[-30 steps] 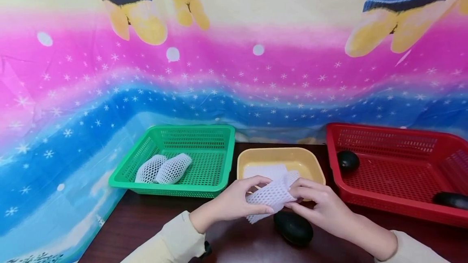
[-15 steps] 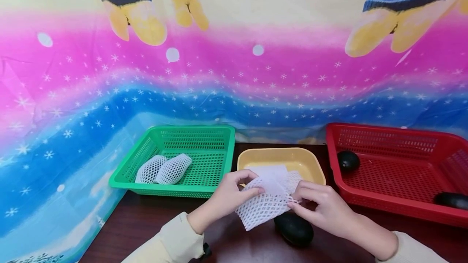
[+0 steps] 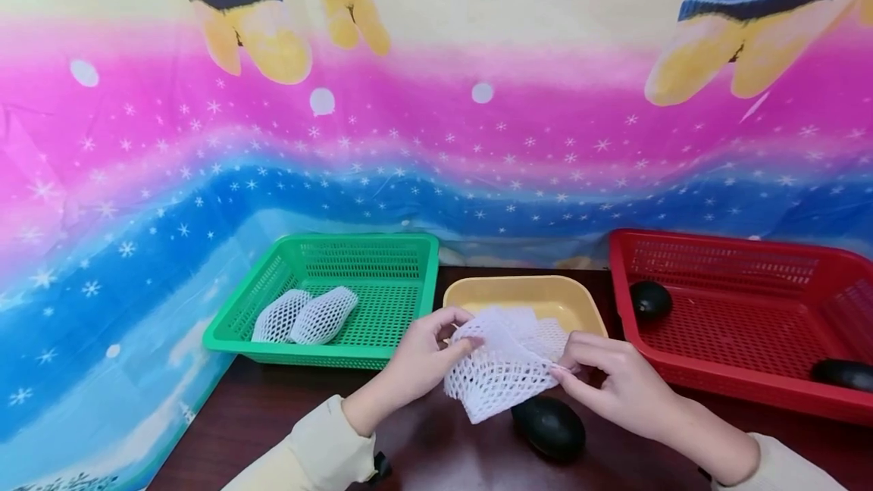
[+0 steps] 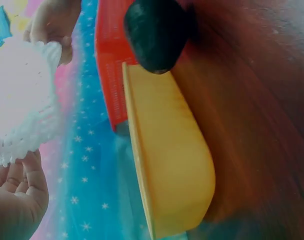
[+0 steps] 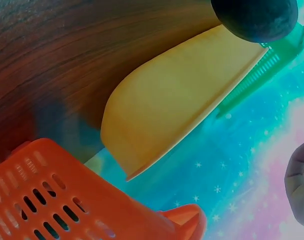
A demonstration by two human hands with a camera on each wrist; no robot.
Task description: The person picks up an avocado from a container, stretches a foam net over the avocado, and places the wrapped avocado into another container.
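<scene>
Both hands hold a white foam net sleeve [image 3: 501,389] over the front of the yellow tray, its mesh spread between them. My left hand [image 3: 419,351] grips its left side between thumb and fingers. At its right corner, my right hand [image 3: 617,381] pinches the edge between thumb and fingertips. A dark, smooth, egg-shaped fruit [image 3: 549,429] lies on the table just below the sleeve. In the left wrist view, the sleeve [image 4: 27,95] stretches from one hand to the other. Only part of my right hand [image 5: 299,182] shows in the right wrist view, at the edge.
Behind the hands sits a yellow tray [image 3: 525,288] with more white foam netting in it. To the left, a green basket [image 3: 392,309] holds two net-covered pieces [image 3: 323,314]. A red basket [image 3: 736,324] at right contains two dark oval fruits [image 3: 650,300]. A printed cloth hangs behind.
The foam net sleeve was bunched between my hands and is now spread out, its mesh widened. My right hand has shifted slightly right with the pinched edge. The dark fruit has stayed put.
</scene>
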